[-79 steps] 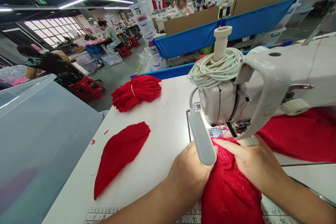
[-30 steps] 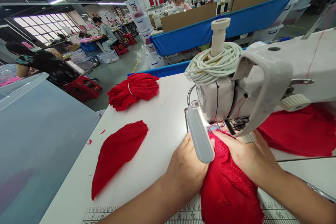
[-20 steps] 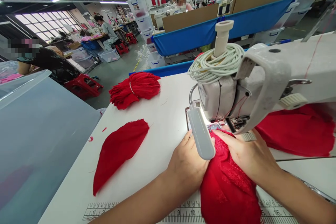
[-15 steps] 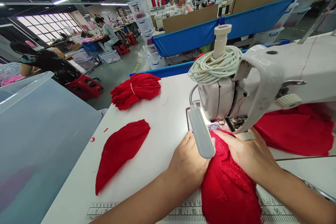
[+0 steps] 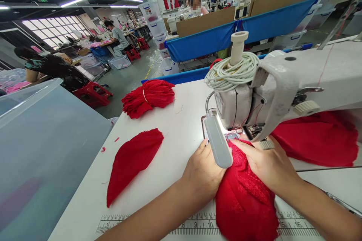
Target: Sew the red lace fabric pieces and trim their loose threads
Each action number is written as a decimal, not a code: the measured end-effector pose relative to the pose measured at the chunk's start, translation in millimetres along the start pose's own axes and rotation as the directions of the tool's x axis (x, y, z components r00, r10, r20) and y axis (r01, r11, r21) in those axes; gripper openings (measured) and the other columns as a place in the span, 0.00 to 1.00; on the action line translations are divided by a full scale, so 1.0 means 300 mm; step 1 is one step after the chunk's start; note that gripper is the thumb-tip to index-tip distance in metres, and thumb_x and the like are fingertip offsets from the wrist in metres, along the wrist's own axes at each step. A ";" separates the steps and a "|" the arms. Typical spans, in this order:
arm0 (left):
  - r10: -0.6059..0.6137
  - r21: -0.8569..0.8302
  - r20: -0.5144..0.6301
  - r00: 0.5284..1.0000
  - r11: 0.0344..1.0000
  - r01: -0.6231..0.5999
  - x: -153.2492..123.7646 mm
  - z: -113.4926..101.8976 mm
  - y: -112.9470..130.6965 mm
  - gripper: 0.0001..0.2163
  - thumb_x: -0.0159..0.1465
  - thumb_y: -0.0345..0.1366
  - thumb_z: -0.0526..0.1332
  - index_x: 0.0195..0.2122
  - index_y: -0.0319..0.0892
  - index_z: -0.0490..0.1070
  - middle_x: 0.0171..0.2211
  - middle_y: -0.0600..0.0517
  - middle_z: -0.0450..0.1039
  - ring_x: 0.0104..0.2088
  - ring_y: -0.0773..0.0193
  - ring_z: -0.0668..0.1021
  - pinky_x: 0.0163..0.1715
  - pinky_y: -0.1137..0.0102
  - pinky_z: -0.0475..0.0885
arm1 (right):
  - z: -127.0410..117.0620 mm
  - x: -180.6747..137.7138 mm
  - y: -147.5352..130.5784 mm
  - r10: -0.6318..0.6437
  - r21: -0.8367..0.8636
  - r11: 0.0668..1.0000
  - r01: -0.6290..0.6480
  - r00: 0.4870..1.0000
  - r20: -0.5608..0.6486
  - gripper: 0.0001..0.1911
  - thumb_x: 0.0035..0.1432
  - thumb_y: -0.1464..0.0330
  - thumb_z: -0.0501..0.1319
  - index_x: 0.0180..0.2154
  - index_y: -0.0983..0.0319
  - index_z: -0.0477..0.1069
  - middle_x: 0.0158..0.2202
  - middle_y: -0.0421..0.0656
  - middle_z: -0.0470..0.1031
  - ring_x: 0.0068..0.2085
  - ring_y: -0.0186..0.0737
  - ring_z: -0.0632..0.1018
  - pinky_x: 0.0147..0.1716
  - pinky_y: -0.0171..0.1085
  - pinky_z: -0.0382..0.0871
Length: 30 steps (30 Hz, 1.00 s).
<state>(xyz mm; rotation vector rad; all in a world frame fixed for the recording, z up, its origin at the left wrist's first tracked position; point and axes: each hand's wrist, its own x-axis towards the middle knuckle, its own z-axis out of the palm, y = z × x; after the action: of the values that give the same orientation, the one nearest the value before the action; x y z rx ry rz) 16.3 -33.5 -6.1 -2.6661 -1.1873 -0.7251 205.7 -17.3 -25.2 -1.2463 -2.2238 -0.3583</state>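
Red lace-edged fabric point(image 5: 244, 203) runs from the needle area of a white sewing machine point(image 5: 316, 79) down over the table's front. On its left edge, my left hand point(image 5: 204, 167) is closed at the cloth, its fingertips partly hidden behind a grey clip-on lamp point(image 5: 218, 141). From the right, my right hand point(image 5: 266, 163) grips the same fabric, thumb on top near the presser foot and the other fingers hidden under the machine head. The needle itself does not show clearly.
A single red fabric piece point(image 5: 132, 163) and a tied red bundle point(image 5: 149, 98) lie on the left of the white table point(image 5: 181, 120). More red cloth point(image 5: 316, 139) lies under the machine arm. A translucent bin point(image 5: 53, 150) stands at the left edge. Other people sit farther off.
The camera view has shifted slightly. The lower part of the red fabric has drawn a little closer to the machine and bunched; both hands keep nearly the same place.
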 end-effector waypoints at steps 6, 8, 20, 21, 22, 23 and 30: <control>-0.048 0.015 0.007 0.999 0.999 0.048 -0.010 0.007 0.003 0.14 0.69 0.31 0.51 0.50 0.48 0.72 0.40 0.51 0.79 0.41 0.57 0.79 0.42 0.61 0.76 | 0.000 0.002 -0.003 0.007 0.009 1.000 -0.007 1.000 -0.013 0.19 0.60 0.77 0.53 0.40 0.58 0.81 0.30 0.48 0.74 0.35 0.48 0.72 0.35 0.43 0.68; -0.043 0.016 0.003 0.999 0.999 0.043 -0.010 0.008 0.002 0.14 0.69 0.31 0.51 0.51 0.49 0.72 0.40 0.51 0.78 0.41 0.58 0.79 0.43 0.61 0.76 | 0.000 0.002 -0.004 0.007 0.011 1.000 -0.007 1.000 -0.012 0.19 0.61 0.77 0.52 0.41 0.58 0.81 0.34 0.49 0.76 0.37 0.49 0.73 0.35 0.43 0.68; 0.086 0.074 -0.057 0.995 0.994 -0.082 0.000 -0.015 -0.009 0.13 0.68 0.29 0.49 0.34 0.42 0.73 0.30 0.50 0.76 0.35 0.60 0.78 0.45 0.60 0.75 | -0.021 0.023 -0.015 0.037 0.025 0.999 -0.037 0.999 -0.020 0.17 0.59 0.77 0.54 0.37 0.59 0.81 0.34 0.46 0.78 0.32 0.44 0.70 0.30 0.39 0.65; 0.103 0.077 -0.047 0.994 0.992 -0.099 0.003 -0.023 -0.009 0.14 0.68 0.28 0.48 0.34 0.41 0.73 0.31 0.49 0.76 0.35 0.60 0.78 0.44 0.61 0.75 | -0.025 0.027 -0.017 0.043 0.029 0.999 -0.042 0.999 -0.015 0.17 0.59 0.77 0.54 0.37 0.59 0.81 0.33 0.46 0.78 0.32 0.44 0.70 0.28 0.39 0.65; 0.115 0.079 -0.035 0.993 0.991 -0.112 0.006 -0.030 -0.009 0.14 0.69 0.28 0.47 0.35 0.40 0.73 0.32 0.48 0.77 0.35 0.60 0.78 0.44 0.61 0.76 | -0.028 0.030 -0.019 0.045 0.033 0.998 -0.044 0.999 -0.012 0.17 0.58 0.77 0.54 0.37 0.59 0.81 0.32 0.46 0.78 0.32 0.44 0.70 0.28 0.39 0.64; 0.121 0.083 -0.026 0.992 0.989 -0.118 0.009 -0.036 -0.008 0.15 0.69 0.28 0.46 0.35 0.40 0.73 0.34 0.47 0.77 0.35 0.60 0.78 0.44 0.62 0.76 | -0.030 0.032 -0.020 0.043 0.036 0.998 -0.042 0.999 -0.011 0.16 0.58 0.77 0.54 0.37 0.59 0.81 0.31 0.46 0.77 0.32 0.45 0.70 0.27 0.38 0.64; 0.126 0.114 0.036 0.991 0.985 -0.129 0.005 -0.033 -0.010 0.15 0.69 0.28 0.46 0.40 0.39 0.73 0.41 0.44 0.77 0.41 0.60 0.78 0.48 0.62 0.74 | -0.014 0.025 -0.011 0.068 0.068 0.995 -0.068 0.998 0.002 0.17 0.55 0.79 0.56 0.36 0.60 0.81 0.31 0.46 0.78 0.33 0.46 0.71 0.28 0.39 0.64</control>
<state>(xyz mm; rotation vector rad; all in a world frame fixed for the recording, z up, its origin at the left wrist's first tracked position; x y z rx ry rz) 11.2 -33.5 3.0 -2.6351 -1.0201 -0.5815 201.4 -15.9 -17.2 -1.2818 -2.1692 -0.2544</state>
